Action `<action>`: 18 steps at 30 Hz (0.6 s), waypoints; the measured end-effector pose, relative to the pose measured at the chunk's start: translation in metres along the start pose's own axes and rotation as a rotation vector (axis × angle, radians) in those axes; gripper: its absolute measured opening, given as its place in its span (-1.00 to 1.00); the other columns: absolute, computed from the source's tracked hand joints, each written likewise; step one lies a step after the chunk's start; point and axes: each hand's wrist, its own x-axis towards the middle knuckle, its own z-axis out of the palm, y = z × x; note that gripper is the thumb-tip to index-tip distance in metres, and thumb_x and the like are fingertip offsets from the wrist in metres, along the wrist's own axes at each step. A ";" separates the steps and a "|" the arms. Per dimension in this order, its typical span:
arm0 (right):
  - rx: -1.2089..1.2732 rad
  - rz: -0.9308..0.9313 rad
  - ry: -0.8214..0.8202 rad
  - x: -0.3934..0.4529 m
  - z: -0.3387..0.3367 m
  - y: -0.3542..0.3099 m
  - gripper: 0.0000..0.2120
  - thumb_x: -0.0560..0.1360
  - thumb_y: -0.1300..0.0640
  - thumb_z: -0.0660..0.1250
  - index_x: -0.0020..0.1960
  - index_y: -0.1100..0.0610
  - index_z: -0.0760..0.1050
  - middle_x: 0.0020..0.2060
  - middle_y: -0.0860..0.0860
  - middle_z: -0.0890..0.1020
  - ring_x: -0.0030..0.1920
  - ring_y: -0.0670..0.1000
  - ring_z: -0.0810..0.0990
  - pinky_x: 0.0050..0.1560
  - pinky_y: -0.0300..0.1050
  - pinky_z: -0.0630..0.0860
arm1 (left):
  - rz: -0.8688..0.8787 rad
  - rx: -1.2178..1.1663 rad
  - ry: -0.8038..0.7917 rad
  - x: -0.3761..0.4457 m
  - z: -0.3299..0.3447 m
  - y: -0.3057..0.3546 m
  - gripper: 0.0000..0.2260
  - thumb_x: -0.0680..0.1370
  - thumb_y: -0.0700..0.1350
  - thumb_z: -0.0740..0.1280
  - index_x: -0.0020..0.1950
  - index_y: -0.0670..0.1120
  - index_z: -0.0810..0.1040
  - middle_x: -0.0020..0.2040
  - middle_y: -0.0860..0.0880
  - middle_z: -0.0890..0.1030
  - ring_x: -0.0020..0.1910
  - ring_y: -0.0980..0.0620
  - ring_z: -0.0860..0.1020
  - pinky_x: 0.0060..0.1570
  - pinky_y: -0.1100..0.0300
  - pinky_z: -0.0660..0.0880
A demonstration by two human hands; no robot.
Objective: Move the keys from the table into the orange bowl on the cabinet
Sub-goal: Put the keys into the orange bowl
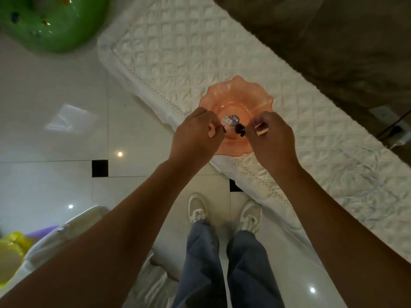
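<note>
The orange bowl (235,92), wavy-rimmed glass, stands on the cabinet's white quilted cover (178,52). Both my hands hover over its near rim. The keys (231,120) hang low inside the bowl: a shiny clear piece in the middle and a black fob (240,130) beside it. My left hand (195,134) pinches a thin dark end of the bunch at its fingertips. My right hand (272,138) has its fingers curled, and its fingertips meet the black fob. Whether the keys touch the bowl's bottom is unclear.
The cabinet runs diagonally from upper left to lower right, with a dark wall and a socket (391,130) behind it. A green round object (55,23) is at the top left. Glossy white floor tiles, my shoes (222,214) and a white seat (73,236) lie below.
</note>
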 end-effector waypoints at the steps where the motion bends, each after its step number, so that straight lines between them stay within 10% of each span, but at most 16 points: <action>1: 0.002 0.005 0.004 0.001 0.006 0.011 -0.92 0.44 0.12 0.35 -0.19 -0.02 0.47 -0.19 -0.08 0.56 -0.19 -0.10 0.54 -0.23 -0.27 0.43 | -0.001 -0.009 0.017 0.000 0.011 -0.007 -0.95 0.47 -0.11 0.37 -0.16 -0.08 0.58 -0.12 0.01 0.57 -0.21 0.07 0.55 -0.23 0.16 0.51; 18: -0.062 0.021 -0.021 0.007 0.020 0.040 -0.94 0.43 0.10 0.36 -0.19 0.04 0.49 -0.18 -0.05 0.56 -0.17 -0.02 0.54 -0.21 -0.10 0.49 | -0.031 0.029 -0.020 0.013 0.046 -0.031 -0.92 0.47 -0.09 0.37 -0.16 -0.08 0.59 -0.09 0.02 0.57 -0.15 0.05 0.53 -0.23 0.18 0.44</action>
